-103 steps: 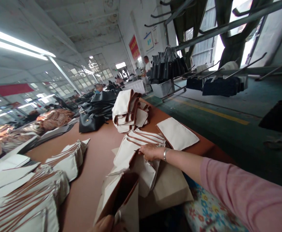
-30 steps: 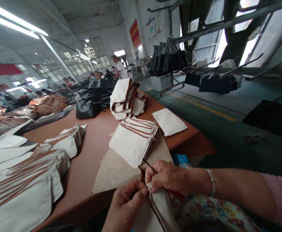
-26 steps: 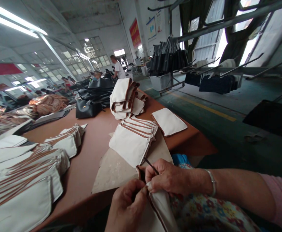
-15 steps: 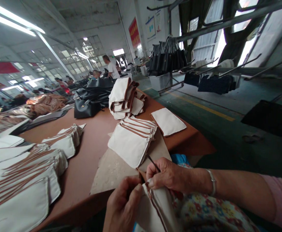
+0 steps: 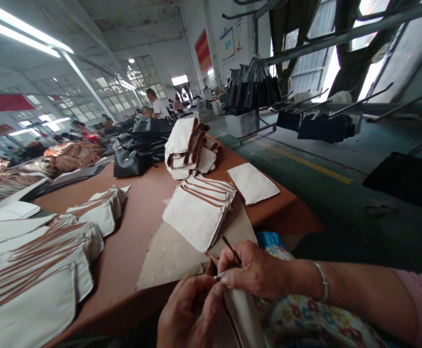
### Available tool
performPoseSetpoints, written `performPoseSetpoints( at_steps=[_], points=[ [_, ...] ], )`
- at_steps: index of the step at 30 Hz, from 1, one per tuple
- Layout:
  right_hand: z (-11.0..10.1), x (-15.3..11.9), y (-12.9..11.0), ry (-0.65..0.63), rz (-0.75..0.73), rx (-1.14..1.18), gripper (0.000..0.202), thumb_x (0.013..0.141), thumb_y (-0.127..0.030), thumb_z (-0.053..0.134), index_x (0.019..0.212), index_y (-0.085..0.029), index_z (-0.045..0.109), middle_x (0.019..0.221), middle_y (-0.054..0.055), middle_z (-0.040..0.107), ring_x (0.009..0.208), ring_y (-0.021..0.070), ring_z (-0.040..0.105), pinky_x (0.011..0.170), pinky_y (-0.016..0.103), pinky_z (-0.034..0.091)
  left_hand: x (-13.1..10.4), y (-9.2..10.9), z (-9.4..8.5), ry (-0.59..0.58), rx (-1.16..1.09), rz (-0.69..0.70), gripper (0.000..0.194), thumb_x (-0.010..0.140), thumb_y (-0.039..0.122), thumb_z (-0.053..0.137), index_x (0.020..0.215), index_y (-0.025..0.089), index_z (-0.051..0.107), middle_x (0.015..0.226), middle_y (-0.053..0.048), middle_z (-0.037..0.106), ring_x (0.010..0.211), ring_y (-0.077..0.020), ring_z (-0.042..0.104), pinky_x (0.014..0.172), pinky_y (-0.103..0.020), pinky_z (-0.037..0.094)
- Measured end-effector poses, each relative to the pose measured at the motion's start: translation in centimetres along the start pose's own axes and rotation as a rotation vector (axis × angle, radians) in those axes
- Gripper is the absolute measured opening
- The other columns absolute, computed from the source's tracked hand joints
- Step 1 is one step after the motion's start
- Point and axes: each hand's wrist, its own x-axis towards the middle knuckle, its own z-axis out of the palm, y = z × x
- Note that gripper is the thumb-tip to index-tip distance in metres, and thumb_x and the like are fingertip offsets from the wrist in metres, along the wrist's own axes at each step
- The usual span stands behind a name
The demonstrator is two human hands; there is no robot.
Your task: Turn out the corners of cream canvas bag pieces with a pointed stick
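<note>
Pinching a cream fabric pc [image 5: 246, 311] w/ brown edging, I had both hands close together, low in the view & a bit R of centre, just off the near edge of a brown-topped table [image 5: 142, 208]. My L hand [image 5: 192, 309] had thumb & forefinger closed on the pc's upper edge; my R hand [image 5: 256, 270] was clamped on the same edge right beside it, fingertips nearly meeting, exact contact hidden. A thin dark tool [image 5: 230, 246] stuck up & L out of my R fist, its other end out of sight. A silver bracelet [image 5: 325, 281] circled my R wrist; floral cloth [image 5: 316, 316] showed below that arm.

Ahead of my hands, a fanned stack [image 5: 192, 215] of cream pcs w/ brown trim sat on a tan sheet [image 5: 171, 258]. Beyond it stood a folded cream-&-brown pile [image 5: 180, 140], w/ black bags [image 5: 133, 162] to its L. One flat cream panel [image 5: 253, 183] lay R of the stack, near the table's R edge. Over on the L, overlapping rows [image 5: 33, 290] of cream pcs ran along the tabletop.

Bkgd: more black bags hung on a metal rack [image 5: 305, 44], & a co-worker [image 5: 159, 107] in a white top was visible far off.
</note>
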Motion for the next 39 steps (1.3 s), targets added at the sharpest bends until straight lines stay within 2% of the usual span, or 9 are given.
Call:
performPoseSetpoints(
  at_steps=[4,12,17,22,26,29,32,35,39],
  points=[
    [0.0,-0.1,0.1,-0.026,-0.056,-0.006,0.014,0.076,-0.025,0.063,0.081,-0.012,0.065,0.070,0.000,0.059,0.064,0.0102,0.047,0.058,0.020,0.037,0.1,0.3,-0.3,-0.029,-0.023,-0.075,0.033,0.082,0.052,0.060,0.070,0.022,0.067,0.059,0.002,0.057,0.057,-0.0156,0.050,0.051,-0.022,0.038],
    [1.2,-0.3,-0.1,0.081,0.005,0.060,0.012,0.074,-0.022,0.063,0.078,-0.011,0.065,0.067,0.000,0.058,0.063,0.0102,0.047,0.058,0.021,0.037,-0.2,-1.2,1.1,0.217,0.290,0.209,0.021,0.084,0.034,0.056,0.066,0.023,0.055,0.066,0.000,0.057,0.067,-0.0197,0.054,0.065,-0.029,0.038],
    [1.2,-0.7,-0.2,0.111,0.006,0.114,0.012,0.074,-0.024,0.062,0.078,-0.012,0.063,0.063,-0.002,0.054,0.056,0.0083,0.044,0.052,0.020,0.034,0.2,-2.0,0.8,-0.014,0.005,0.021,0.028,0.089,0.044,0.052,0.070,0.023,0.050,0.065,0.003,0.052,0.062,-0.0166,0.051,0.060,-0.025,0.042],
    [0.5,-0.5,0.0,0.021,0.070,0.210,0.017,0.076,-0.029,0.064,0.082,-0.013,0.063,0.060,-0.004,0.052,0.051,0.0071,0.041,0.048,0.019,0.032,0.9,-1.3,0.2,-0.016,-0.242,-0.016,0.029,0.080,0.043,0.068,0.100,0.022,0.061,0.095,-0.003,0.067,0.093,-0.0231,0.062,0.084,-0.030,0.047],
    [0.5,-0.3,0.3,0.076,-0.004,0.086,0.014,0.076,-0.025,0.065,0.079,-0.012,0.065,0.067,-0.001,0.058,0.060,0.0089,0.046,0.054,0.019,0.036,1.4,-1.5,0.0,-0.258,-0.462,-0.171,0.029,0.080,0.044,0.068,0.086,0.016,0.068,0.075,-0.001,0.067,0.069,-0.0163,0.060,0.063,-0.023,0.047],
    [0.6,-0.4,0.5,0.095,-0.064,-0.029,0.011,0.076,-0.023,0.064,0.078,-0.012,0.066,0.069,0.000,0.060,0.065,0.0107,0.049,0.058,0.020,0.038,1.9,-2.1,-0.1,-0.325,-0.457,-0.242,0.035,0.076,0.048,0.071,0.076,0.013,0.068,0.061,0.000,0.062,0.053,-0.0109,0.049,0.050,-0.019,0.037],
    [0.6,-0.4,0.3,0.092,-0.048,-0.079,0.013,0.076,-0.022,0.064,0.083,-0.012,0.069,0.070,0.000,0.061,0.064,0.0110,0.051,0.059,0.020,0.040,1.9,-2.0,0.2,-0.275,-0.338,-0.213,0.033,0.076,0.046,0.068,0.071,0.014,0.066,0.055,0.003,0.055,0.048,-0.0098,0.044,0.046,-0.019,0.033],
    [0.7,-0.1,0.0,0.100,-0.038,-0.046,0.016,0.075,-0.017,0.063,0.087,-0.012,0.072,0.072,0.001,0.066,0.067,0.0125,0.056,0.063,0.022,0.043,1.7,-1.5,0.6,-0.123,-0.119,-0.062,0.021,0.079,0.035,0.062,0.069,0.017,0.065,0.056,0.003,0.053,0.052,-0.0115,0.044,0.047,-0.019,0.034],
    [0.8,0.2,0.7,0.120,-0.185,0.087,0.016,0.075,-0.011,0.060,0.082,-0.012,0.074,0.080,0.004,0.070,0.077,0.0152,0.063,0.073,0.024,0.047,1.3,-1.0,0.8,-0.015,0.011,0.088,0.017,0.079,0.028,0.058,0.065,0.019,0.061,0.056,0.004,0.049,0.053,-0.0123,0.044,0.049,-0.020,0.033]
  ],
)
